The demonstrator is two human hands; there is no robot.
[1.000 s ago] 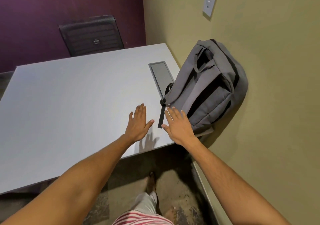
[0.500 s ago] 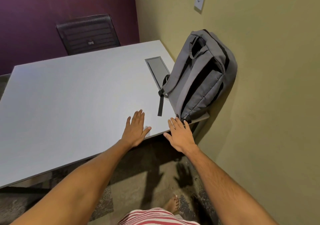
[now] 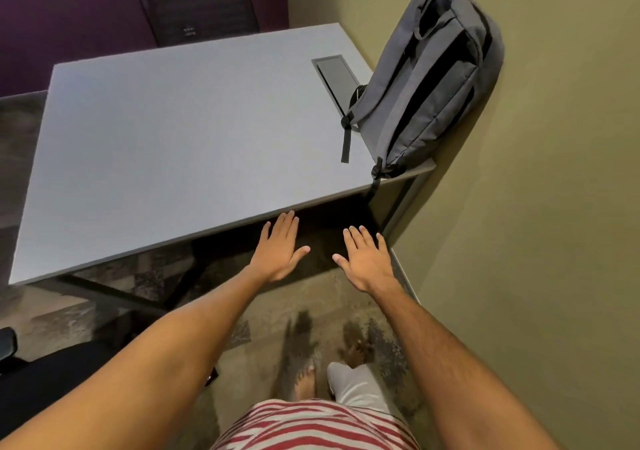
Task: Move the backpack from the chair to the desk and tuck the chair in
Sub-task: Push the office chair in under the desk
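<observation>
The grey backpack (image 3: 429,75) stands on the right end of the grey desk (image 3: 180,138), leaning against the olive wall, with a black strap trailing on the desktop. My left hand (image 3: 282,252) hovers just off the desk's near edge, palm down, fingers apart, holding nothing. My right hand (image 3: 365,259) is beside it, also spread and empty, over the floor below the desk's corner. A black chair (image 3: 14,380) shows only partly at the lower left edge, behind my left arm.
A second black chair (image 3: 197,3) stands at the far side of the desk against the purple wall. A recessed cable hatch (image 3: 336,74) sits in the desktop by the backpack. The olive wall (image 3: 536,242) runs close on the right. My feet stand on patterned carpet.
Both hands have drawn back from the desktop and the backpack to beyond the desk's near edge. The view has pulled back, and a black chair has come into view at lower left.
</observation>
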